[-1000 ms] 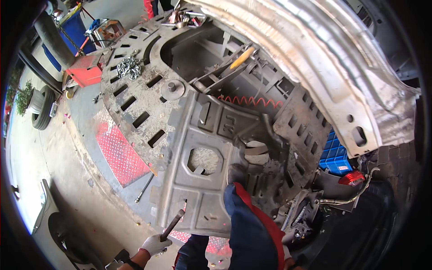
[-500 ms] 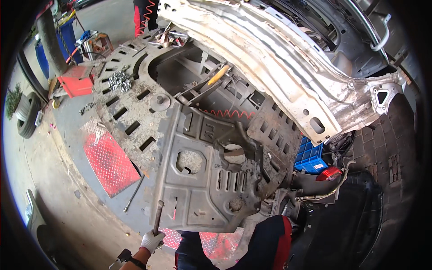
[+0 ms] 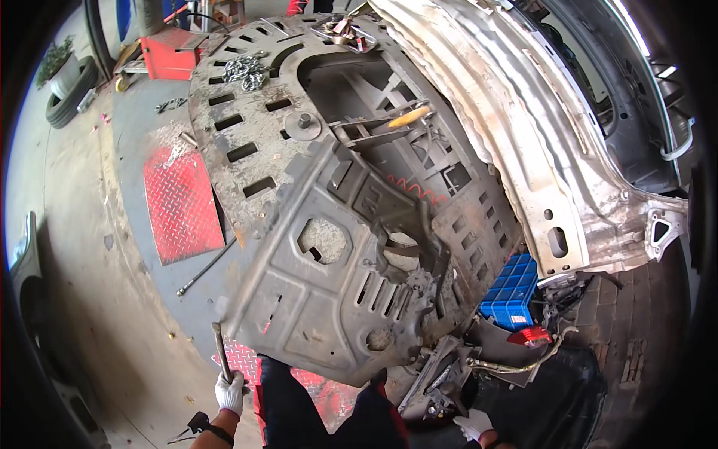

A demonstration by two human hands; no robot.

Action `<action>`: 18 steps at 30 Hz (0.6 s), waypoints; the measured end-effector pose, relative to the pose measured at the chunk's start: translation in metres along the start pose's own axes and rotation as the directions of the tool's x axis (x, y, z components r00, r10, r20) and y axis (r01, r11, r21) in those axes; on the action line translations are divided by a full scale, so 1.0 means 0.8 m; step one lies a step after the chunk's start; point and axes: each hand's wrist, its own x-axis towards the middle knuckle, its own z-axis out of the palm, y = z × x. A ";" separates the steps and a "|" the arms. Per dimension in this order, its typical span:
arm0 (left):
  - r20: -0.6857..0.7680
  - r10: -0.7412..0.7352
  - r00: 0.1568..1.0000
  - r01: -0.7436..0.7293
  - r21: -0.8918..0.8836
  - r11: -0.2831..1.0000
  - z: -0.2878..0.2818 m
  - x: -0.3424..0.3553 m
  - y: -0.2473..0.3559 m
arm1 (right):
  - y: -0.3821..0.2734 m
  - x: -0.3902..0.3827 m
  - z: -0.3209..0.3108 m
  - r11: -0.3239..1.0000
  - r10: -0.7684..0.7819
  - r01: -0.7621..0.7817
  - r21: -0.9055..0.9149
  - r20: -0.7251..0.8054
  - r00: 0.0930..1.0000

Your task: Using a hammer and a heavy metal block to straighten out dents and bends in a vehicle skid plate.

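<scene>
The left hand's (image 3: 230, 394) gloved fingers are curled tight around a metal rod (image 3: 221, 350), its upper end near the left corner of a grey stamped panel (image 3: 258, 299). The right hand (image 3: 473, 425) is beside dark metal parts (image 3: 432, 385); its grip I cannot tell. The panel covers the near end of the slotted worktop (image 3: 238, 170); a chain (image 3: 247, 71) lies toward the worktop's left edge.
</scene>
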 end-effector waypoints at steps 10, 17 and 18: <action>-0.278 0.132 0.952 -0.251 -0.456 0.854 0.133 -0.017 -0.085 | -0.047 0.302 -0.101 0.774 -0.617 0.466 -0.429 -0.342 0.709; -0.465 0.027 0.885 -0.265 -0.454 0.851 0.308 -0.095 -0.230 | -0.032 0.613 -0.175 0.733 -0.582 0.678 -0.054 -0.565 0.585; -0.450 -0.062 0.891 -0.196 -0.504 0.841 0.341 -0.108 -0.237 | -0.033 0.623 -0.182 0.759 -0.555 0.646 -0.082 -0.598 0.578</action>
